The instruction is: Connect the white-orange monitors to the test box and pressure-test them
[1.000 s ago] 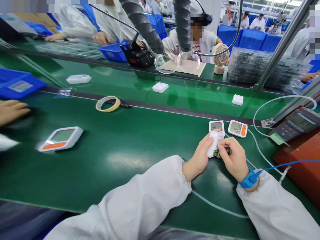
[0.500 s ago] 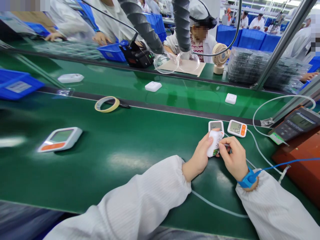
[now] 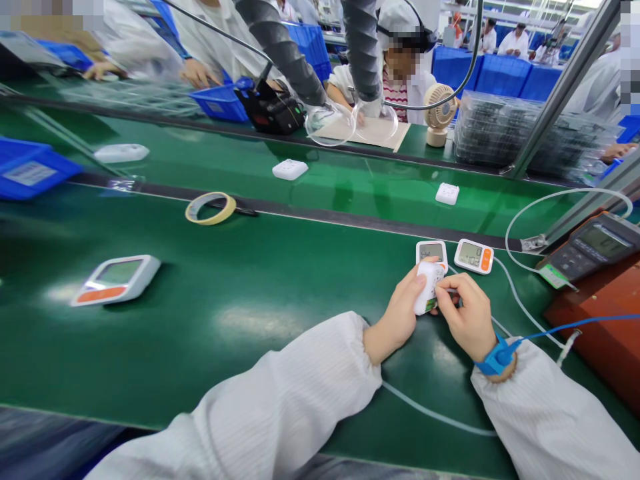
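The white device (image 3: 425, 288) is clasped between the thumb and fingers of the left hand (image 3: 397, 317), just beyond its palm. Its right side is met by the bent fingers of the right hand (image 3: 467, 313); whether anything is pinched there cannot be told. Behind it, a monitor (image 3: 431, 251) is partly hidden.

Left hand (image 3: 396, 313) curled in a grip here, thumb (image 3: 416, 285) on top, sleeved forearm (image 3: 295, 390) angling up from lower left; right hand (image 3: 469, 313) close beside it, fingers (image 3: 456, 280) bent, thumb and forefinger tips close together!
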Action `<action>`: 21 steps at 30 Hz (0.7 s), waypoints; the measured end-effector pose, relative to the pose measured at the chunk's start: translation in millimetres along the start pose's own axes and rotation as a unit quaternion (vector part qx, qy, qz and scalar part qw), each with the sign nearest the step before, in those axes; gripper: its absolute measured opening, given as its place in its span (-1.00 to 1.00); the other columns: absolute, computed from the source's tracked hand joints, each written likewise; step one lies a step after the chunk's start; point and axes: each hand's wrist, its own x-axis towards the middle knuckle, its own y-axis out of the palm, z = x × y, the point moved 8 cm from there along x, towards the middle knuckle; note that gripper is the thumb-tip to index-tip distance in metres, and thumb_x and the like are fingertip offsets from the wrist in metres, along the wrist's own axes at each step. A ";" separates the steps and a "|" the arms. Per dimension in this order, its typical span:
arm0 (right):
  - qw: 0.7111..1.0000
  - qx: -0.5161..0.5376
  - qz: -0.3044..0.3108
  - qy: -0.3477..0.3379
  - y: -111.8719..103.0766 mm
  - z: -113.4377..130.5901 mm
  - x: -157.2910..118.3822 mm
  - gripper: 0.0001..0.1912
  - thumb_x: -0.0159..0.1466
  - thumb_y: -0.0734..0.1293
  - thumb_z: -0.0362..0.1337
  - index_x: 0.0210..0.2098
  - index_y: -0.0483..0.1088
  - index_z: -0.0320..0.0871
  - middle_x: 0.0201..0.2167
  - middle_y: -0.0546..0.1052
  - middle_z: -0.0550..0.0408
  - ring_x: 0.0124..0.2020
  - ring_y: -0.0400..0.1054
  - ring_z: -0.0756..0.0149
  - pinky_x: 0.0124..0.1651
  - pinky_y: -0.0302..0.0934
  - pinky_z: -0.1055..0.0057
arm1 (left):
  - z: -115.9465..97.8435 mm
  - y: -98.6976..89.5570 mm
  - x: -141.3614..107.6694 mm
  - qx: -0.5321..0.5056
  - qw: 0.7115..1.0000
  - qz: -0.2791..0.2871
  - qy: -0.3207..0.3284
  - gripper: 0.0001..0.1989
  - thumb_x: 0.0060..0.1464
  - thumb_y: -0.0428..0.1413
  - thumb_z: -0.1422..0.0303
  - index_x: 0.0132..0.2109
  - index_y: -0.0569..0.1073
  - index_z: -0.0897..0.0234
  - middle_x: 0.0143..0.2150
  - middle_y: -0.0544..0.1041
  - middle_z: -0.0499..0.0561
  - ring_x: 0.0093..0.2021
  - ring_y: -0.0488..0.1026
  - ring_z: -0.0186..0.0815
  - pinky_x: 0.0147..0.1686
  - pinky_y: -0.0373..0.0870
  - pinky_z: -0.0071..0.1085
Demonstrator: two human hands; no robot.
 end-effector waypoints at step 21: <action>1.000 -0.020 0.010 -0.010 -1.4 9.3 3.0 -0.85 0.35 0.26 -0.36 -0.36 0.38 -0.12 -0.42 0.45 0.14 -0.42 0.32 0.35 -0.35 0.26 0.41 | -20.2 2.4 -8.2 0.137 0.988 -0.005 0.063 -0.49 0.20 0.05 0.03 0.13 0.39 0.30 0.02 0.49 0.12 -0.04 0.42 -0.14 -0.05 0.37 -0.31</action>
